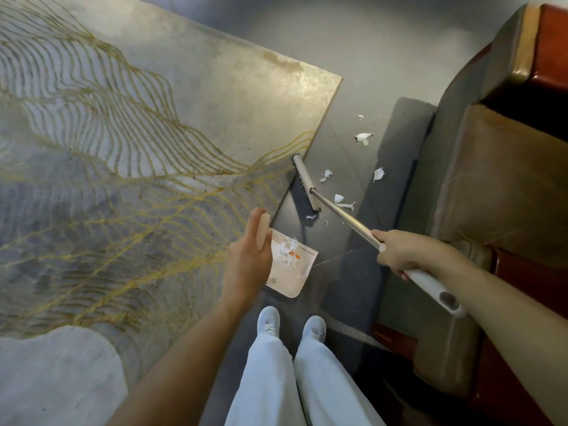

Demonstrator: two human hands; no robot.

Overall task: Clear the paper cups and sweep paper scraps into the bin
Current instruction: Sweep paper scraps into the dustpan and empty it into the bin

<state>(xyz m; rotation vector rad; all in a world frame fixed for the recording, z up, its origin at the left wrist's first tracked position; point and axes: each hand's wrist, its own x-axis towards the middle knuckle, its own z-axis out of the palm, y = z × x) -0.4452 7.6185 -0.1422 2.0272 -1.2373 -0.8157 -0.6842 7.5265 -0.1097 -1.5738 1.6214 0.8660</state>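
A narrow strip of grey floor (344,167) is lying open between the rug (129,155) edge and the sofa (479,192). The broom head (305,187) is blocking it crosswise, the dustpan (295,272) is sitting just nearer, and paper scraps (364,137) are dotting the open part beyond.

A beige plastic dustpan (295,272) sits tilted on the dark tile floor, white torn paper scraps (285,250) piled inside it. Just beyond, the long-handled broom (307,187), cream head with dark bristles, rests along the rug's edge. More white scraps (364,137) lie scattered on the tiles beside and past the broom head.
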